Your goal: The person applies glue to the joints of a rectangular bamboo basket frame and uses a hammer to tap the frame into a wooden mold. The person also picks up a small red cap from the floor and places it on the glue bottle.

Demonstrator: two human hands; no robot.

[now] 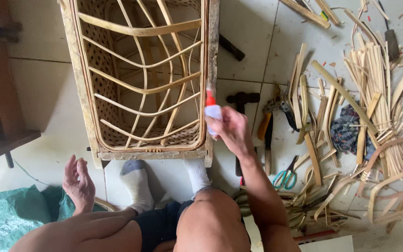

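Rattan fills the head view: a small white glue bottle with a red tip [212,110] is gripped by the right hand [232,128] against the pale woven cane frame [141,84]; the left hand [78,183] is held open, empty, beside a green tarp [15,212].

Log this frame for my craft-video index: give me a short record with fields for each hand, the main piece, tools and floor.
right hand: holds a small squeeze bottle with a red tip, nozzle at the frame's right rail
left hand: open, fingers spread, holding nothing, above the left knee
main piece: woven cane frame lying on the tiled floor, feet in socks against its near end
tools: hammer, pliers, green-handled scissors
floor right: loose cane strips and offcuts
floor left: green sheet
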